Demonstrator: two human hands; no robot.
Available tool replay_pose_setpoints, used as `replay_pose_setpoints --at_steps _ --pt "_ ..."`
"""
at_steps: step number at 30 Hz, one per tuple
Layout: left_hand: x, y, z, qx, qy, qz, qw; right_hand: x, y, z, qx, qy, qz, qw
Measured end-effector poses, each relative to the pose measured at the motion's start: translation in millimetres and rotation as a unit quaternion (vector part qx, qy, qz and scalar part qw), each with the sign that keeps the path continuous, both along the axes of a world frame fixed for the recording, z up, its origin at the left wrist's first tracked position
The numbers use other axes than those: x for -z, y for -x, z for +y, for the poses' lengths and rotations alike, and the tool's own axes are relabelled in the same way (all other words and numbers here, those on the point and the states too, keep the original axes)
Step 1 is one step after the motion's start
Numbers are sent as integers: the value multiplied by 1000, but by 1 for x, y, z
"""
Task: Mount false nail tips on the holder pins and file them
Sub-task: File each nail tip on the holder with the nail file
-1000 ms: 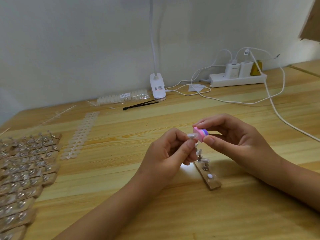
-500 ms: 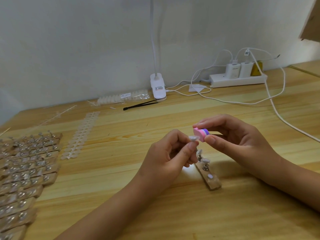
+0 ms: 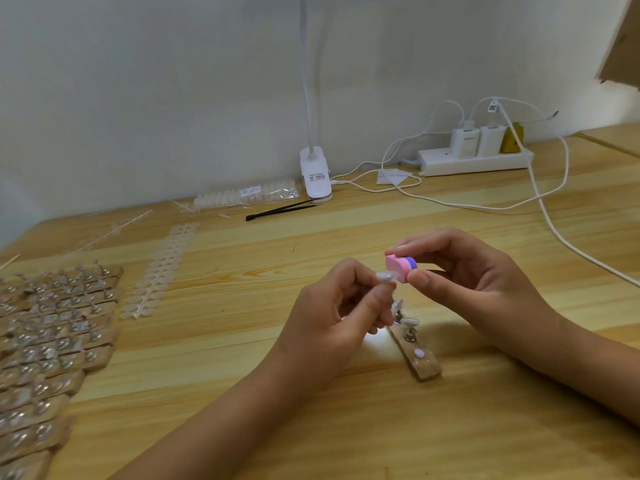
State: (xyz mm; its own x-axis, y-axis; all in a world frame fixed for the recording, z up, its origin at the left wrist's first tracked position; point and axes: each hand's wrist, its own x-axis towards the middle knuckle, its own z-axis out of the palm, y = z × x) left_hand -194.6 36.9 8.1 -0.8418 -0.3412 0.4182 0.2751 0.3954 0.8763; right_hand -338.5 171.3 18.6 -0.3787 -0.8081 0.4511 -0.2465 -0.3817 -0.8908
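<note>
File block [image 3: 400,267] edge touching nail tip [image 3: 491,276]... no.Nail tip [image 3: 386,276] touching file block [image 3: 400,267] edge, raised above holder strip [image 3: 423,362].

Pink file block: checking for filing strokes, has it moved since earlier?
No: the pink file block stays above the far end of the holder strip.

No legible text, printed label on white lamp clip [image 3: 314,177] at far centre too small to read, sticker on nail tip bag [image 3: 251,192] blurred, cable tag [image 3: 492,107] characters unresolved, charger [image 3: 465,142] marking faint.
</note>
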Motion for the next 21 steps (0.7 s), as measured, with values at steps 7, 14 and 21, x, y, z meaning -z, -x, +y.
replay_pose_setpoints --at_steps 7,14,21 --pt "1 1 2 -6 3 -10 1000 1 0 -1 12 -8 -3 1000" --pt "1 2 0 -26 -8 -2 1000 0 0 0 20 -12 -3 1000" --pt "-2 1 0 -34 36 29 998 -1 4 0 76 -30 -17 996"
